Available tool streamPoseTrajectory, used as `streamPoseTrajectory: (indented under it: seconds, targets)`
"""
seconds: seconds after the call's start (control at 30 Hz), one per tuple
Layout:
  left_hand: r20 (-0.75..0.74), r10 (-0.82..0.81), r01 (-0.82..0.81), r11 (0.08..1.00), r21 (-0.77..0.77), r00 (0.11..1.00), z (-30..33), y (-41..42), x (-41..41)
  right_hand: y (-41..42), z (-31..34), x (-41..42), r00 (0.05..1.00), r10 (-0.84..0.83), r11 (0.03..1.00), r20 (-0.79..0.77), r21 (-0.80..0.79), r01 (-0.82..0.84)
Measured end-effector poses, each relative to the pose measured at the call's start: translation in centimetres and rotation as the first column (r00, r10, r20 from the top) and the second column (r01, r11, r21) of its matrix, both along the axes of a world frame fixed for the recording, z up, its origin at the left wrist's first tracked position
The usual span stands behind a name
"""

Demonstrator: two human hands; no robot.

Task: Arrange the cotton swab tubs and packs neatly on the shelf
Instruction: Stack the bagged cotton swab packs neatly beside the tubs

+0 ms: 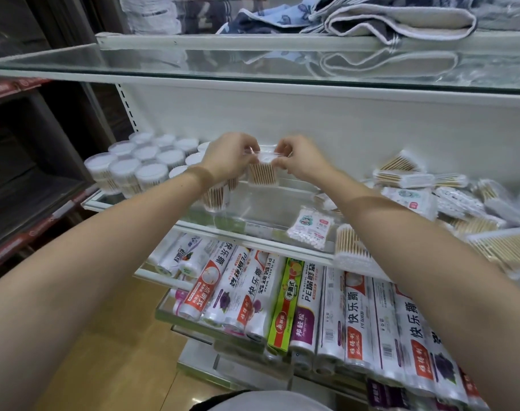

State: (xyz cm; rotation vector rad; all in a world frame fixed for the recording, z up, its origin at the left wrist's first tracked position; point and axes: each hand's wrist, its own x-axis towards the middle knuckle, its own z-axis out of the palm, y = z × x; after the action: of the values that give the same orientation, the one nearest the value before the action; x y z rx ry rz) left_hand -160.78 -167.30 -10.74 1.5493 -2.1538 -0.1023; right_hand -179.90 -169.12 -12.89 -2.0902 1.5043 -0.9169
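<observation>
A clear round tub of wooden cotton swabs (262,173) hangs above the middle of the glass shelf (252,212). My left hand (229,160) pinches its lid from the left and my right hand (301,160) pinches it from the right. Another tub (214,197) stands just below my left hand. Several tubs with white lids (143,164) stand in rows at the shelf's left end. Loose flat packs of swabs (407,179) lie in a jumble on the right, and one printed pack (310,228) lies near the front edge.
A glass shelf (252,66) with folded towels (371,16) hangs overhead. Below, rolls of plastic wrap (327,307) fill the lower shelf. A dark shelving unit (21,173) stands to the left. Wooden floor shows at the bottom left.
</observation>
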Motion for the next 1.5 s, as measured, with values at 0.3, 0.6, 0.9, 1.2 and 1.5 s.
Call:
streamPoseTrajectory:
  seconds: [0.3, 0.6, 0.9, 1.2, 1.5]
  targets:
    - [0.169, -0.037, 0.03, 0.998, 0.046, 0.985, 0.8, -4.9, 0.5, -2.9, -0.4, 2.0, 0.986, -0.152, 0.985, -0.063, 0.069, 0.156]
    - [0.305, -0.126, 0.091, 0.988, 0.127, 0.944, 2.1, -6.5, -0.1, -3.6, 0.2, 2.6, 0.982, -0.149, 0.977, -0.119, 0.133, 0.165]
    - [0.306, -0.138, 0.098, 0.985, 0.143, 0.942, 2.9, -4.3, -2.2, -0.9, 2.5, 0.9, 0.993, -0.044, 0.985, -0.11, 0.161, 0.061]
    - [0.101, -0.268, 0.209, 0.894, 0.396, 0.958, 0.5, 1.5, -4.4, 3.8, 4.0, -2.4, 0.835, 0.287, 0.854, -0.469, 0.521, -0.001]
    - [-0.135, -0.3, 0.32, 0.743, 0.588, 0.944, -3.3, 6.4, -5.4, 6.0, 1.3, -2.0, 0.64, 0.266, 0.925, -0.72, 0.377, 0.039]
